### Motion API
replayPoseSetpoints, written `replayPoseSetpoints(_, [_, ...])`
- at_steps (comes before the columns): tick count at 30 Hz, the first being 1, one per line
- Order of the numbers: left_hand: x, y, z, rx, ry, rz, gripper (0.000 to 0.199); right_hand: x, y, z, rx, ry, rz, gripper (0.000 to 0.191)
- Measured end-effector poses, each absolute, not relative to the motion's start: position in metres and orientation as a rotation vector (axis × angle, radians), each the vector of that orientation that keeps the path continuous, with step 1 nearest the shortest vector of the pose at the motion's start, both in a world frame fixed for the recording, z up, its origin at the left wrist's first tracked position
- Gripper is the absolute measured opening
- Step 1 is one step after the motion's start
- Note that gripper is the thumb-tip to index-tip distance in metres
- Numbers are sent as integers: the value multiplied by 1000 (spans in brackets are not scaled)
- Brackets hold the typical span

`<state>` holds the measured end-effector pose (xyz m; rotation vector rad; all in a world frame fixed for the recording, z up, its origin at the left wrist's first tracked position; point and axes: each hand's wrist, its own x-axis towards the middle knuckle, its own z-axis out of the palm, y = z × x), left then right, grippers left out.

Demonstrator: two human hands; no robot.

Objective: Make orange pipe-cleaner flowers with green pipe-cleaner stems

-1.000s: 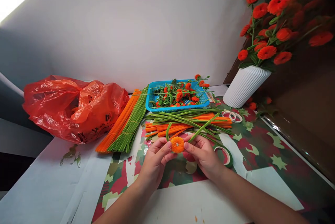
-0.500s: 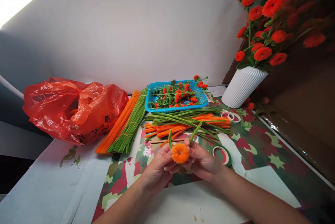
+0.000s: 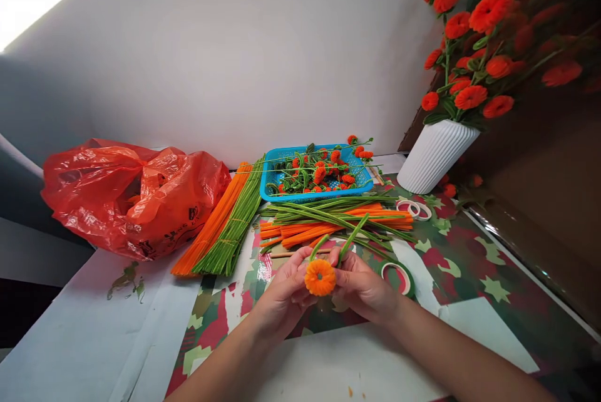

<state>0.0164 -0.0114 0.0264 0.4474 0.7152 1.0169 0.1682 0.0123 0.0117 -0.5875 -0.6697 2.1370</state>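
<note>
An orange pipe-cleaner flower (image 3: 320, 277) faces me between my two hands, above the near part of the table. My left hand (image 3: 287, 286) is closed on its left side, thumb and fingers pinching at the petals. On the other side, my right hand (image 3: 362, 286) is closed too, its thumb against the flower's right edge. Two green pipe-cleaner ends (image 3: 353, 240) stick up behind the flower, one rising by each hand. The back of the flower and several fingertips are hidden.
Loose green and orange pipe cleaners (image 3: 300, 234) lie beyond my hands, before a blue basket (image 3: 268, 192) of small flowers. Bundled stems (image 3: 225, 220) and a red plastic bag (image 3: 136, 201) are left. Green tape (image 3: 407, 280) and a white vase (image 3: 434, 158) are right.
The flower has shifted slightly left and its face has turned a little. The left green end now leans to the right, and the right one reaches farther up and right.
</note>
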Motion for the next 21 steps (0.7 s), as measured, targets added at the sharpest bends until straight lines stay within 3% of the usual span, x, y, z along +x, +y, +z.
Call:
replayPoseSetpoints(4, [17, -13, 23, 478, 666, 916, 45, 166, 11, 11, -472, -732, 2210, 34])
replayPoseSetpoints(7, [17, -10, 22, 483, 756, 934, 42, 167, 11, 11, -532, -960, 2032, 32])
replayPoseSetpoints(12, [17, -6, 22, 573, 1014, 1154, 37, 173, 11, 14, -868, -1518, 985, 8])
replayPoseSetpoints(15, [18, -9, 21, 717, 916, 1144, 45, 175, 12, 13, -721, -1737, 601, 13])
replayPoseSetpoints(21, [17, -16, 11, 917, 979, 1009, 30, 174, 15, 13, -609, -1843, 651, 6])
